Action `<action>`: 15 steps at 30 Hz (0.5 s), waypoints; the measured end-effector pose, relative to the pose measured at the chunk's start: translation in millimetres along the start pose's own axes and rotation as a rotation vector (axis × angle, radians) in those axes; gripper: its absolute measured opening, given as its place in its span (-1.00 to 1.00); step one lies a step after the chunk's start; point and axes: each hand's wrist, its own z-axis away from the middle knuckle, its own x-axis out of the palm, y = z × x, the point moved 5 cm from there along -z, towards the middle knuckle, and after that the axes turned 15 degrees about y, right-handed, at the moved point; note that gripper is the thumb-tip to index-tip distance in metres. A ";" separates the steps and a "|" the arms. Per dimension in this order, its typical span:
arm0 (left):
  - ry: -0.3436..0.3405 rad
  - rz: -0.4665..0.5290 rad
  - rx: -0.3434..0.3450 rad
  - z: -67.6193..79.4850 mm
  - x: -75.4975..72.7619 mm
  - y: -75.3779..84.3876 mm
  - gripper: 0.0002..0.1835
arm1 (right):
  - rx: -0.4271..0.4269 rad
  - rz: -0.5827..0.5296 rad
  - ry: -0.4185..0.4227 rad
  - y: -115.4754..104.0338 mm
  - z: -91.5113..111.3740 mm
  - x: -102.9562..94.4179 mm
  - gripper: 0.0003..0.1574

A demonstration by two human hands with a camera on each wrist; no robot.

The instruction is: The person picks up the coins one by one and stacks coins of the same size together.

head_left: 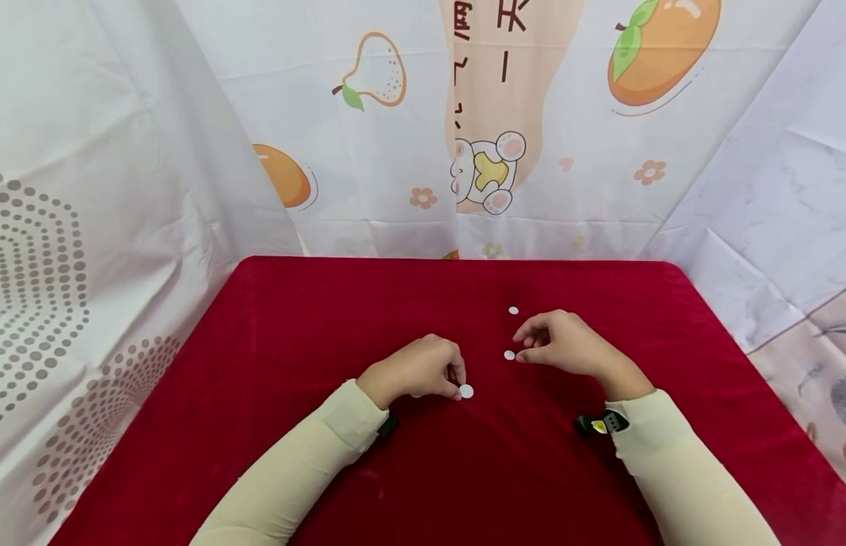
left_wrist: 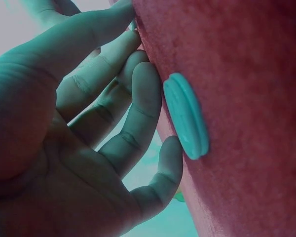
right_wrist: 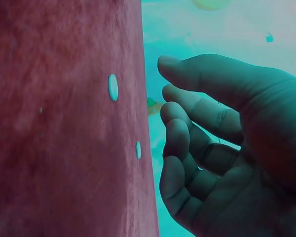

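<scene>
In the head view, my left hand is low over the red cloth, pinching the edge of a small white disc between thumb and fingertips. Another white disc is mostly hidden under that hand; the left wrist view shows a thick grooved disc on the cloth beside the little finger. My right hand hovers with thumb apart from loosely bent fingers, nothing between them. Its thumb tip is close to a third white disc. Farther back lies one more disc.
A red velvet cloth covers the table. Printed white curtains hang behind it and at both sides. Dark wrist straps show at the cuffs of the pale sleeves.
</scene>
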 end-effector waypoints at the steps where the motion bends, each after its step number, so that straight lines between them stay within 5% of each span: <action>1: -0.001 0.000 -0.002 0.2 0.0 0.1 -0.84 | 0.007 0.001 -0.003 2.0 -0.1 0.1 -0.75; 15: -0.002 0.001 0.008 -0.9 1.4 -1.4 -0.86 | 0.020 -0.014 -0.010 15.2 -3.0 8.7 -0.69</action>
